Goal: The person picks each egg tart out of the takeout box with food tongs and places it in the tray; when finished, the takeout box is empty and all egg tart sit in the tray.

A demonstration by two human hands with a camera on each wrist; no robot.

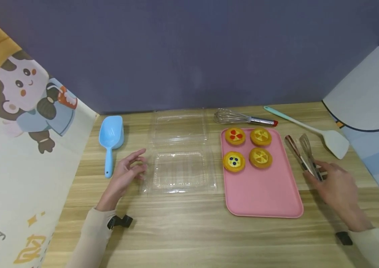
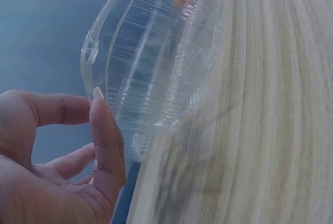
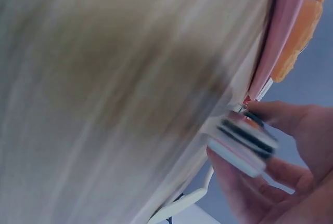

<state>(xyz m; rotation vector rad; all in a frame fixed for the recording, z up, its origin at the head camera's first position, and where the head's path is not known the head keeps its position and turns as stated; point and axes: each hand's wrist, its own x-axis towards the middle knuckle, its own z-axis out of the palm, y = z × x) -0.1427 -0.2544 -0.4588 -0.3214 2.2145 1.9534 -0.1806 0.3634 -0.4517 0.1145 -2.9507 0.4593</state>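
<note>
At the left edge of a clear plastic clamshell box [image 1: 180, 169], which lies opened flat, is my left hand [image 1: 127, 175]. Its fingers are loosely bent, with a gap between thumb and index finger in the head view. In the left wrist view the fingertips [image 2: 98, 96] are at the box's rim, perhaps touching it. My right hand [image 1: 337, 188] grips metal tongs [image 1: 306, 145] near their closed end, their two arms spread apart and pointing away. The right wrist view shows the tongs [image 3: 244, 143], blurred, between thumb and fingers.
Several egg tarts [image 1: 234, 161] with different toppings sit on the far half of a pink tray [image 1: 263, 197]. A whisk [image 1: 233, 117] lies behind it, a white spatula [image 1: 335, 143] at the right. A blue scoop [image 1: 111, 134] lies left of the box. Walls enclose three sides.
</note>
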